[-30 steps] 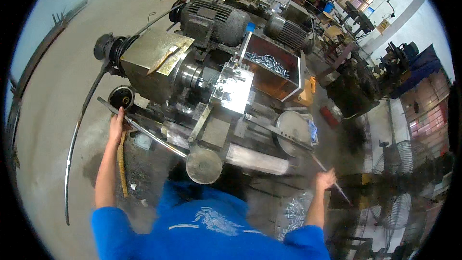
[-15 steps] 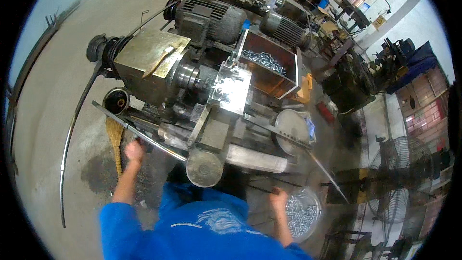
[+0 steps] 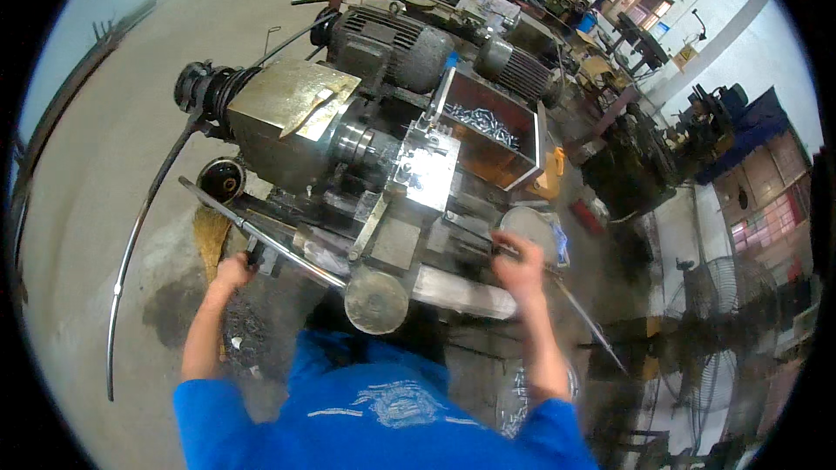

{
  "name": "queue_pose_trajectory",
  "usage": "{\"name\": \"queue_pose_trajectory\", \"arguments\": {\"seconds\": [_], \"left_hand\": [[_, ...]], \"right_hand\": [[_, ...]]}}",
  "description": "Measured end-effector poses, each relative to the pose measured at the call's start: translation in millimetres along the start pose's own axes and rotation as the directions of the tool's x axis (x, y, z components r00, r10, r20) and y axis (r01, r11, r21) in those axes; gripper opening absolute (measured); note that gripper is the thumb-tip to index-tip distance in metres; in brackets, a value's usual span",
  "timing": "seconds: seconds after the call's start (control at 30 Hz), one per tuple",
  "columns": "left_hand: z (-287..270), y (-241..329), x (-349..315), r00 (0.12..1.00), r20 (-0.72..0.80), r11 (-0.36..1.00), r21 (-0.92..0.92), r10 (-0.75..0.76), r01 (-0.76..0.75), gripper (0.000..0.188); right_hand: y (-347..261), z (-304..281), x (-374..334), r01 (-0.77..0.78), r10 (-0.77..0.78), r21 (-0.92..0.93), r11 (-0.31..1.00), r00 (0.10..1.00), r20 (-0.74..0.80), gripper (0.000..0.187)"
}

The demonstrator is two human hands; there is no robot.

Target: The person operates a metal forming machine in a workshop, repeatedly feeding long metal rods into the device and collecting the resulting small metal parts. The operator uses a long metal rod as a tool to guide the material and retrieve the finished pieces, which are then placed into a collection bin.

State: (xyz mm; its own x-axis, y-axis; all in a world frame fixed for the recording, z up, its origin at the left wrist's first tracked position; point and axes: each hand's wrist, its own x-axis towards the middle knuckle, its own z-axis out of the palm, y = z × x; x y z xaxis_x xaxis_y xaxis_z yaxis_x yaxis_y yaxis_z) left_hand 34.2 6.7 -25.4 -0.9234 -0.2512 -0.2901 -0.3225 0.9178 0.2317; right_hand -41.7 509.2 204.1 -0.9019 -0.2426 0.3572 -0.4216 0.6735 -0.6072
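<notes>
My left hand (image 3: 233, 270) is closed beside the lathe-like machine's front left, at a dark handle-like piece (image 3: 254, 252) whose shape is mostly hidden. Above it a long shiny metal rod (image 3: 277, 248) slants down to a round metal disc (image 3: 376, 302). My right hand (image 3: 520, 268), a little blurred, is curled over the flat metal lever bar (image 3: 468, 230) on the machine's right; any small part in these fingers is hidden. Left of the bar stand the shiny tool block (image 3: 427, 165) and the spindle chuck (image 3: 353, 143). My right forearm partly covers a basin of small metal parts (image 3: 515, 405).
An open box (image 3: 529, 170) of small metal parts stands behind the tool block, near two motors (image 3: 383, 43). A round pale lid or pan (image 3: 529, 223) lies beyond my right hand. A pointed rod (image 3: 592, 326) sticks out rightward; a broom (image 3: 211, 239) is at left.
My right hand has risen from beside the basin of metal parts to the flat lever bar. My left hand stays near the same place. The view has shifted slightly.
</notes>
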Motion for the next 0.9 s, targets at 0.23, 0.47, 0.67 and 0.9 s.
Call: {"name": "queue_pose_trajectory", "arguments": {"seconds": [0.23,0.47,0.67,0.9], "left_hand": [[-192,-40,-59,0.848,-0.520,0.935,-0.342,-0.106,-0.093,0.025],[-159,-86,-116,0.716,-0.582,0.906,-0.091,-0.385,0.413,0.046],[-145,1,-132,0.758,-0.543,0.928,-0.126,-0.361,0.352,0.039],[-173,-30,-103,0.965,-0.128,0.729,-0.680,-0.229,0.083,0.016]], "right_hand": [[-64,106,134,0.483,-0.473,-0.128,0.866,0.875,0.104,0.029],[-92,148,163,0.372,-0.254,-0.287,0.883,0.892,0.373,0.022],[-87,144,162,0.332,-0.174,-0.358,0.873,0.896,0.408,0.025],[-53,49,158,-0.153,0.211,-0.291,0.944,0.961,0.179,0.029]]}}
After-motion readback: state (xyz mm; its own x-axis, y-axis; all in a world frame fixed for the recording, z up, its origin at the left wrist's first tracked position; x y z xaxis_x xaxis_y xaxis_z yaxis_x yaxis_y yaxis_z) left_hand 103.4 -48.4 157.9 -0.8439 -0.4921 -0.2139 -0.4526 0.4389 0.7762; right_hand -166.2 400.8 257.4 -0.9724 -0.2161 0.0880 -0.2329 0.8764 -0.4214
